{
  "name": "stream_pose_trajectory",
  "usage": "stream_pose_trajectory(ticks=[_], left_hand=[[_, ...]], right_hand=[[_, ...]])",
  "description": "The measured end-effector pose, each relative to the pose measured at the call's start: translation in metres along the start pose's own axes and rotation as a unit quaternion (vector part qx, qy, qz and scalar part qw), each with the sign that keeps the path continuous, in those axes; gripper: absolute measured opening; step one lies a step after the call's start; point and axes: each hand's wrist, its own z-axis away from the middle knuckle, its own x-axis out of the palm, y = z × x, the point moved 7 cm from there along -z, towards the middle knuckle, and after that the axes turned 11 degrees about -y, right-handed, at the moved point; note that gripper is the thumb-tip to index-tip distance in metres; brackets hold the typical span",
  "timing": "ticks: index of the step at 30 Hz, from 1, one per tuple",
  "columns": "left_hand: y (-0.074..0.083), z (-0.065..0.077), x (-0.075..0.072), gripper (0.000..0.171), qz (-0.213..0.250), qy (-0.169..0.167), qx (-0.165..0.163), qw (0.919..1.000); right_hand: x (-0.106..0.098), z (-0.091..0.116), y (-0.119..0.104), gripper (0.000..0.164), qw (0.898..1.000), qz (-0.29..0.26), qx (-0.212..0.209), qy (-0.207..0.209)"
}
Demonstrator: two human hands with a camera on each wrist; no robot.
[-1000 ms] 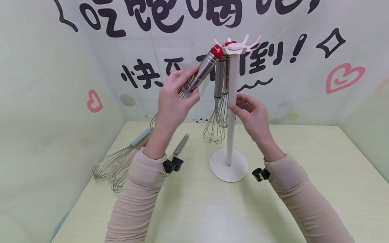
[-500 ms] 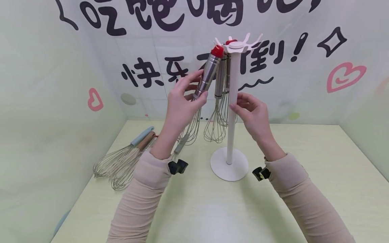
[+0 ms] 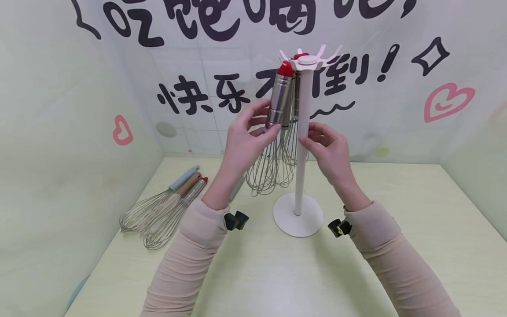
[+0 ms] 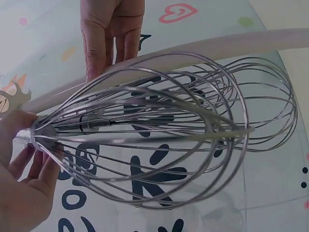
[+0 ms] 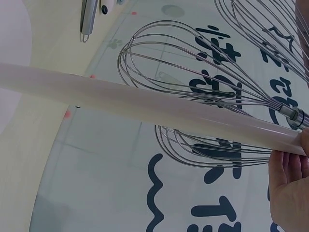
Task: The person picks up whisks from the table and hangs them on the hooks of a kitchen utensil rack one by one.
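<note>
In the head view, my left hand [image 3: 247, 141] holds a whisk [image 3: 280, 99] with a steel handle and red end cap, thumb and fingers at the lower handle. It hangs nearly upright, its red end beside the hooked top [image 3: 306, 61] of a white stand; whether its loop is on a hook is unclear. The left wrist view shows this whisk's collar [image 4: 44, 135] between thumb and fingers. My right hand [image 3: 330, 152] pinches the stand's pole [image 3: 301, 176] about midway up. Other steel-handled whisks hang behind, partly hidden; their wire loops [image 5: 193, 58] show in the right wrist view.
Whisks lie at the table's left: one blue-handled [image 3: 185, 177], one brown-handled [image 3: 189, 184], one steel with a red end [image 3: 195, 192]. A grey handle [image 3: 237, 187] is partly hidden behind my left forearm. The stand's round base [image 3: 285, 220] rests on the table.
My left hand has moved right toward the pole, and the whisk has swung from a slant to nearly upright. The right hand keeps its place on the pole.
</note>
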Motion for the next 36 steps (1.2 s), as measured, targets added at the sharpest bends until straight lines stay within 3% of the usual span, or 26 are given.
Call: stream_pose_trajectory(ticks=[9,17,28,36], left_hand=[[-0.012,0.000,0.008,0.052,0.038,-0.031,-0.022,0.9986],[-0.019,0.003,0.011,0.046,0.024,-0.044,-0.039,0.9980],[-0.036,0.010,0.001,0.036,0.019,0.007,-0.074,0.9970],[-0.065,0.016,-0.014,0.033,-0.010,0.032,-0.108,0.9936]], right_hand=[[0.000,0.000,0.000,0.035,1.000,-0.007,0.000,0.001],[0.001,0.001,0.000,0.034,1.000,-0.009,0.001,0.002],[0.001,0.001,0.000,0.035,1.000,-0.013,0.003,0.001],[0.000,0.001,0.001,0.034,1.000,-0.008,0.003,0.001]])
